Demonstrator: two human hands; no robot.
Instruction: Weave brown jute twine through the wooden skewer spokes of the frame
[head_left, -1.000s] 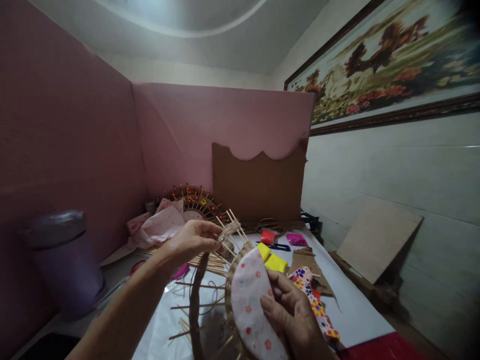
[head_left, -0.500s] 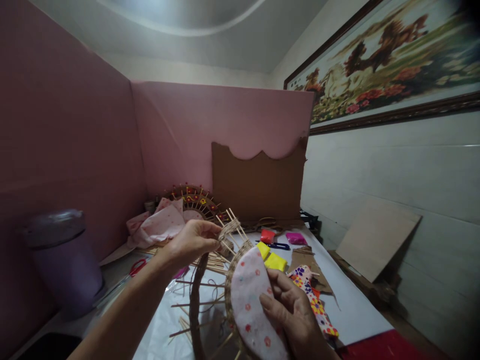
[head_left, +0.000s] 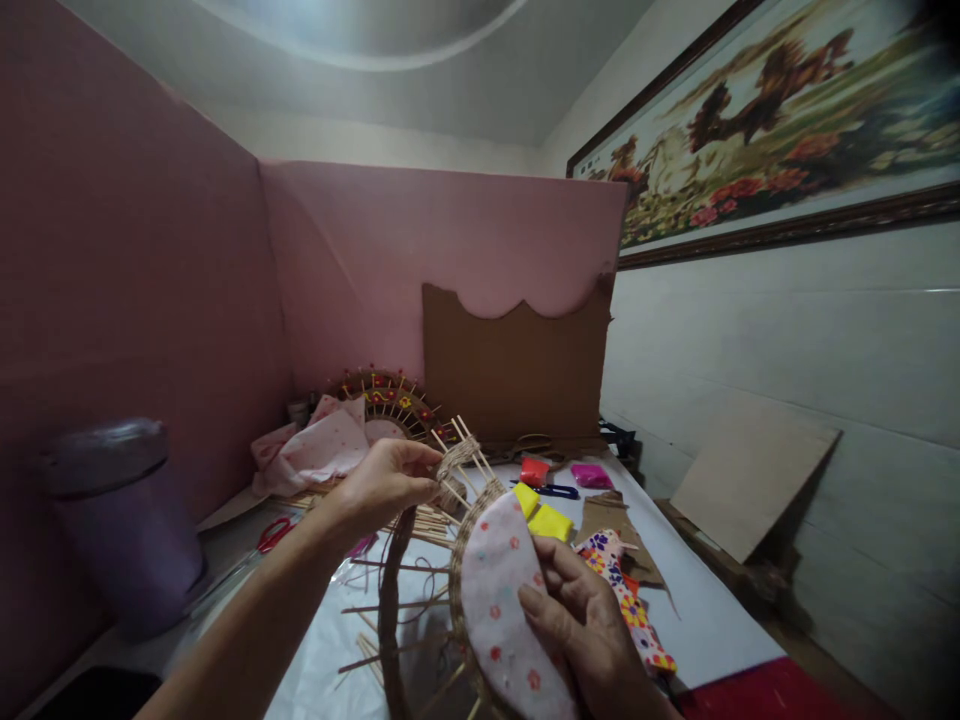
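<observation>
I hold a half-made wicker disc (head_left: 420, 600) upright over the table; thin wooden spokes stick out of its woven rim. Its middle is covered with white fabric printed with small red flowers (head_left: 495, 600). My left hand (head_left: 386, 482) pinches the woven strand at the top edge among the spokes. My right hand (head_left: 581, 625) grips the fabric-covered centre from the right, fingers pressed on the cloth. A loose bundle of wooden sticks (head_left: 420, 522) lies on the table behind the disc.
A finished decorated wicker fan (head_left: 386, 400) and pink cloth (head_left: 315, 450) lie at the back. Red scissors (head_left: 274, 533), yellow (head_left: 544, 515), red (head_left: 534, 471) and magenta (head_left: 591, 476) packets, flowered fabric (head_left: 630, 610), brown cardboard (head_left: 517, 370) and a purple bin (head_left: 124, 520) are around.
Hardly anything differs. My right hand and the disc have shifted slightly, and the view has drifted a little. My left hand keeps its pinch at the top edge.
</observation>
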